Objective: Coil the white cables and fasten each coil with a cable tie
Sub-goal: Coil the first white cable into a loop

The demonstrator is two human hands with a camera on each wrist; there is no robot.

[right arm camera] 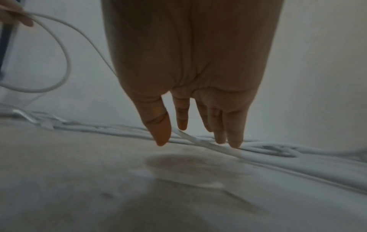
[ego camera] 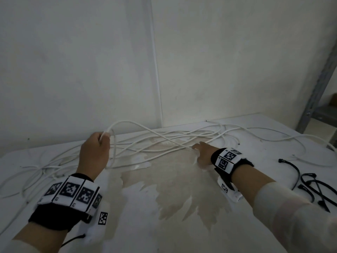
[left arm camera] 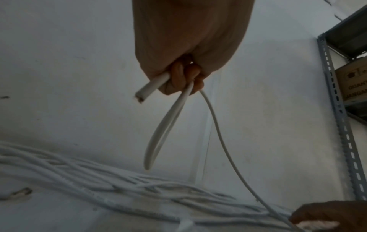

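Your left hand [ego camera: 94, 152] pinches the cable [left arm camera: 158, 138] end and one loop; your right hand [ego camera: 203, 152], fingers spread, reaches beside the cable: draw even loops.

White cables [ego camera: 164, 141] — thin, round-jacketed, uncoiled — lie in a loose tangle along the rear of the counter [ego camera: 164, 225], strands crossing from the left edge to the far right. One cable end [left arm camera: 152, 87], cut and open at the tip, is lifted clear of the surface with a small loop [left arm camera: 163, 130] hanging beside it. Black cable ties [ego camera: 313, 187] — several, unfastened, curved — lie in a small heap at the counter's right side, apart from the tangle.
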